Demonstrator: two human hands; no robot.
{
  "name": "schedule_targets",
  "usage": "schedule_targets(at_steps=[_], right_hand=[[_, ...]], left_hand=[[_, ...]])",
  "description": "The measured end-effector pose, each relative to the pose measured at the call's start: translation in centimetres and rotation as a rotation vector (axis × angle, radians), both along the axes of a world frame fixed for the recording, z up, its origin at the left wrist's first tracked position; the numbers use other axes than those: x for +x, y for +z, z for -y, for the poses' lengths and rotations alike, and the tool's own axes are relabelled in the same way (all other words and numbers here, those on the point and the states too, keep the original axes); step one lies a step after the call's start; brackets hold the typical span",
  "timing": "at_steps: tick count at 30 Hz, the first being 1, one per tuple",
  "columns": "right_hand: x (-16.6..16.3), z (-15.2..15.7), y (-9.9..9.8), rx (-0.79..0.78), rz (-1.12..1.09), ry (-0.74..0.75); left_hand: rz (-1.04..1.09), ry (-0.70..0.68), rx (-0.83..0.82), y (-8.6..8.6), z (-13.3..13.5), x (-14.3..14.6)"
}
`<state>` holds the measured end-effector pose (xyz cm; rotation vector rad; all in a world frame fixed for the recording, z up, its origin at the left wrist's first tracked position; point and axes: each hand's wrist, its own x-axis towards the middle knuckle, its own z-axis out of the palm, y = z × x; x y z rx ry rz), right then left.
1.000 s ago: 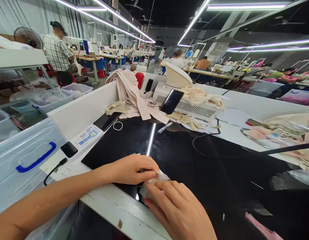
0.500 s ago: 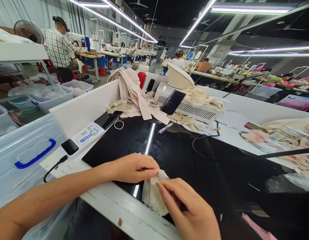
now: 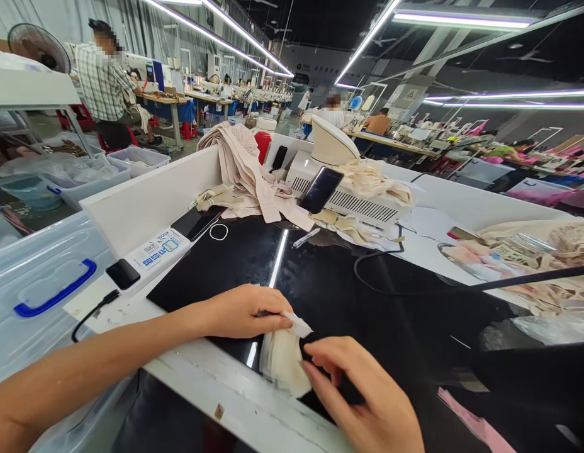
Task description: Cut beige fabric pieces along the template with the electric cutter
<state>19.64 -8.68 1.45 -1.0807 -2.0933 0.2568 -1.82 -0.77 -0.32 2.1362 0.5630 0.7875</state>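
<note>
A small cream fabric piece (image 3: 283, 360) lies near the front edge of a glossy black work surface (image 3: 348, 296). My left hand (image 3: 245, 310) pinches its upper corner with closed fingers. My right hand (image 3: 367, 402) grips the piece's lower right edge, fingers curled around it. The fabric hangs a little over the white table edge (image 3: 235, 396).
A pile of beige garments (image 3: 247, 170) and a white machine (image 3: 342, 182) with a phone leaning on it stand at the back. Phones and a card lie at the left. A clear bin with a blue handle (image 3: 51, 296) sits left. Other people work at distant tables.
The fabric piece has been drawn out from under my hands and opened downward. My right hand slid right and down along it. The view shifted slightly.
</note>
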Motion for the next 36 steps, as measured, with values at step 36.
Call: schedule_targets(at_steps=[36], right_hand=[[0.3,-0.4,-0.6,-0.427,-0.234,-0.183]], left_hand=[[0.006,-0.006,0.002,-0.1,0.2,-0.1]])
